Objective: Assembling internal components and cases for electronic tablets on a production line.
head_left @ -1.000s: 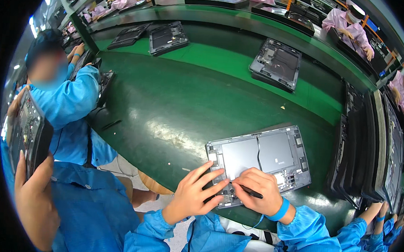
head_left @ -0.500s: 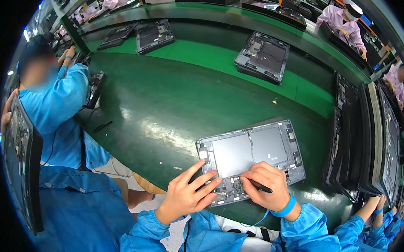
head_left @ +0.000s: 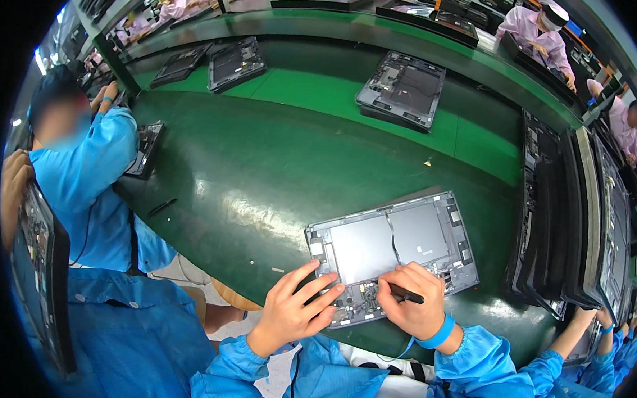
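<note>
Left hand: left hand (head_left: 294, 314) lies spread, fingers open and flat, pressing on the near left corner of the open laptop chassis (head_left: 391, 255); it grips nothing.
Right hand: right hand (head_left: 415, 305) is closed around a thin black tool (head_left: 406, 295), held like a pen; a blue wrist strap (head_left: 437, 333) circles the wrist.
Tool direction: the tool lies nearly level across the picture, its tip toward the left, touching the near edge strip of the chassis.
Chassis position: grey, underside up, flat on the green conveyor belt (head_left: 262, 167), at the near edge, just ahead of both hands.
Chassis axis: long axis runs left to right, the right end tilted slightly away from the person.
Chassis relative to hands: both hands rest on its near long edge, left hand at the left corner, right hand near the middle.
Labels: two dark rectangular panels (head_left: 363, 248) fill the chassis centre; a small pale mark sits on the right panel, too small to tell more.
Right side: stacked dark laptop shells (head_left: 547, 232) stand on edge.
Far belt: another open grey chassis (head_left: 403, 88) lies well apart.
Left: a person in a blue coat (head_left: 89, 180) sits beside.
</note>
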`<state>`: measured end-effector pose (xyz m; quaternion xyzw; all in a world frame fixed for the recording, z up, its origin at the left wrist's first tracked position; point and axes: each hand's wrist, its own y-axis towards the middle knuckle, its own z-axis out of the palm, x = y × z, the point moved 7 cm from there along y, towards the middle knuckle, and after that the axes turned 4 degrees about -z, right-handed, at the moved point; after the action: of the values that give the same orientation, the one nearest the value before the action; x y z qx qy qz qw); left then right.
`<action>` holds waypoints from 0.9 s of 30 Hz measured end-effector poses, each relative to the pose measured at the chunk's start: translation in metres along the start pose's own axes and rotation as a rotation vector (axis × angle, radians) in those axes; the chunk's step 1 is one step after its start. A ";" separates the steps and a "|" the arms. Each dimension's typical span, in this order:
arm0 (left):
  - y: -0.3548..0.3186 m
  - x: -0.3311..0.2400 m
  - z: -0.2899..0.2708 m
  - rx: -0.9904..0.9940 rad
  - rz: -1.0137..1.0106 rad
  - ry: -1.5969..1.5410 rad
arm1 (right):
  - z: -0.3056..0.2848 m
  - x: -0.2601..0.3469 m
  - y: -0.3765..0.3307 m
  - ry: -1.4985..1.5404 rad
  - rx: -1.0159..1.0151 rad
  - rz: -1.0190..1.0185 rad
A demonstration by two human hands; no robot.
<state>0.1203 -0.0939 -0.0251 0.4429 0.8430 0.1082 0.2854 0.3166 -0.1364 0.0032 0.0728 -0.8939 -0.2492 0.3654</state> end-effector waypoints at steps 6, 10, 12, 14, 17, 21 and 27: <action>0.065 0.030 -0.020 -0.031 -0.148 -0.109 | 0.002 0.003 -0.001 -0.006 -0.031 -0.119; 0.132 0.074 0.029 0.643 -0.421 -0.446 | -0.007 0.006 -0.006 0.028 -0.051 -0.252; 0.132 0.062 0.043 0.947 -0.395 -0.335 | -0.014 0.006 -0.011 0.028 -0.057 -0.275; 0.120 0.051 0.064 0.918 -0.361 -0.324 | -0.023 -0.009 -0.018 0.014 -0.102 -0.299; 0.115 0.068 0.045 0.647 -0.542 -0.500 | -0.037 -0.020 -0.015 -0.047 -0.189 -0.295; 0.173 0.139 -0.021 0.147 -0.674 -0.656 | -0.027 -0.062 -0.005 0.143 -0.119 -0.006; 0.241 0.326 -0.032 -0.262 -0.847 -0.884 | -0.016 -0.076 0.015 0.059 -0.159 0.008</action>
<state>0.1222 0.3126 -0.0196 0.0347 0.7275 -0.1051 0.6771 0.3830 -0.1060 -0.0267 0.0470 -0.8605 -0.3156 0.3972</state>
